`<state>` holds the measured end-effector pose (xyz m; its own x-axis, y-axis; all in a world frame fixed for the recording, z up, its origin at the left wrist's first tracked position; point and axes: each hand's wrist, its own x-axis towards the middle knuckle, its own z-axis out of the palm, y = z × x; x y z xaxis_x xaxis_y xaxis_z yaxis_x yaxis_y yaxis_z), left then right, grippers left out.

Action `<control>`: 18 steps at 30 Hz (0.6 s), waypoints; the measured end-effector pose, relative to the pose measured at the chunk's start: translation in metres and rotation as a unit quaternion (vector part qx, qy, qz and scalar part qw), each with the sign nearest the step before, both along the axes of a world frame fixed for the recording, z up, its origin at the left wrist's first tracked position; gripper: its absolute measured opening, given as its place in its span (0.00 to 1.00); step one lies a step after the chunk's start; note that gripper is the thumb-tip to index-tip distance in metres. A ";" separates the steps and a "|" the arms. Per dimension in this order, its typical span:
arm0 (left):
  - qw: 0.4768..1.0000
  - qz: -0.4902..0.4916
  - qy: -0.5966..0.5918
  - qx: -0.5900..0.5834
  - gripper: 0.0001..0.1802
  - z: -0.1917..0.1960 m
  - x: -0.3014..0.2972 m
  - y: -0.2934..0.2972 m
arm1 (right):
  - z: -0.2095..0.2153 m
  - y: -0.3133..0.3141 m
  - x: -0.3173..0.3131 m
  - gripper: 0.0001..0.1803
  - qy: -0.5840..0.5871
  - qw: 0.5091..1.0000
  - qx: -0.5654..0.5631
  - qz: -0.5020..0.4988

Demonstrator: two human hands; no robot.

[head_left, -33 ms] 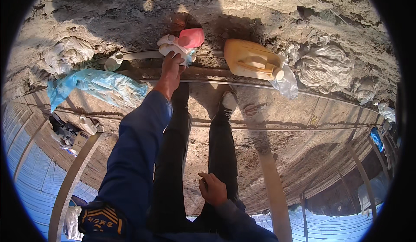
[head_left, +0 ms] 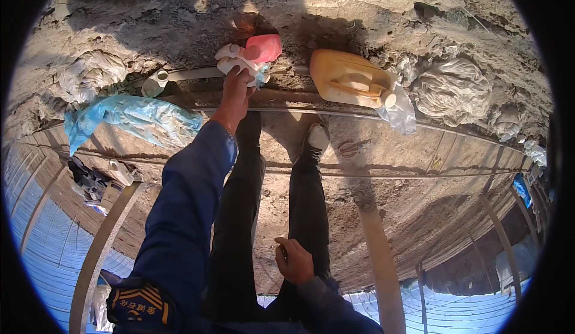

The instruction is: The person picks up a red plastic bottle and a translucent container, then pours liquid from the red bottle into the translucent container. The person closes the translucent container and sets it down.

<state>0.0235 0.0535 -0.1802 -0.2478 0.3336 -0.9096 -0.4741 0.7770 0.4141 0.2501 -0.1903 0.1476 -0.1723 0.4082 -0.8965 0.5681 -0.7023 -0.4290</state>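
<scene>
Beyond the person's feet, at the upper middle of the view, the white bottle point(head_left: 226, 64) lies on the earth point(head_left: 341, 5). It is a smooth, plain pale body, rounded at the edges and brightly sunlit, with a round pale end of neck or cap turned up toward the camera; the hand covers its near side. Right beside it sits the pink bottle point(head_left: 266, 47), strong and even in colour, with a round end facing the camera; whether the two touch, I cannot tell. A pale blue scrap point(head_left: 262, 76) shows at their near right. The left grip point(head_left: 238, 82) has its fingers laid on the white bottle's near edge, though I cannot tell whether they close around it. The right grip point(head_left: 295, 263) rests in front of the right thigh, released, its fingers loosely bent. To the left lie a small bottle point(head_left: 155, 84) and a stuffed blue bag point(head_left: 135, 117); to the right, a dull yellow jug point(head_left: 344, 75) on its side, next to clear plastic point(head_left: 401, 115).
</scene>
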 end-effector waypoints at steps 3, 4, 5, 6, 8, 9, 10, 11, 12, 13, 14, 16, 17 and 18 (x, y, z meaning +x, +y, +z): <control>0.999 -0.016 0.048 -0.014 0.25 -0.028 -0.001 0.004 | -0.018 -0.019 -0.008 0.15 0.011 0.995 0.025 -0.099; 0.998 -0.041 0.049 -0.012 0.22 -0.035 -0.005 0.005 | -0.020 -0.020 -0.010 0.15 0.017 0.995 0.015 -0.102; 0.997 -0.064 0.050 -0.008 0.18 -0.040 -0.010 0.007 | -0.022 -0.020 -0.011 0.15 0.023 0.994 0.007 -0.104; 0.995 -0.086 0.051 -0.002 0.15 -0.046 -0.010 0.007 | -0.024 -0.020 -0.012 0.15 0.029 0.994 0.000 -0.105; 0.994 -0.057 0.092 -0.022 0.08 -0.053 -0.005 0.011 | -0.028 -0.017 -0.013 0.15 0.042 0.995 0.001 -0.093; 0.992 -0.041 0.112 -0.032 0.05 -0.056 -0.003 0.013 | -0.031 -0.015 -0.012 0.14 0.049 0.995 0.002 -0.087; 0.993 -0.023 0.104 -0.052 0.06 -0.060 -0.004 0.015 | -0.037 -0.005 -0.012 0.15 0.053 0.995 0.024 -0.080; 0.994 -0.022 0.090 -0.053 0.07 -0.066 -0.007 0.012 | -0.045 0.008 -0.011 0.15 0.050 0.996 0.043 -0.068; 0.995 -0.021 0.077 -0.053 0.09 -0.071 -0.013 0.009 | -0.056 0.022 -0.008 0.15 0.047 0.996 0.060 -0.055; 0.996 -0.021 0.062 -0.054 0.11 -0.074 -0.016 0.006 | -0.067 0.039 -0.005 0.15 0.044 0.995 0.078 -0.043; 0.996 -0.004 0.070 -0.050 0.12 -0.068 -0.011 0.007 | -0.077 0.059 -0.004 0.15 0.029 0.995 0.080 -0.060; 0.999 0.032 0.034 -0.025 0.18 -0.063 -0.026 -0.004 | -0.107 0.087 -0.001 0.15 0.016 0.985 0.167 -0.048; 0.999 0.050 0.016 -0.011 0.21 -0.066 -0.037 -0.013 | -0.116 0.106 -0.004 0.15 -0.005 0.976 0.210 -0.055; 0.992 0.089 0.049 -0.074 0.34 -0.071 -0.052 -0.025 | -0.125 0.122 -0.007 0.15 -0.001 0.974 0.214 -0.074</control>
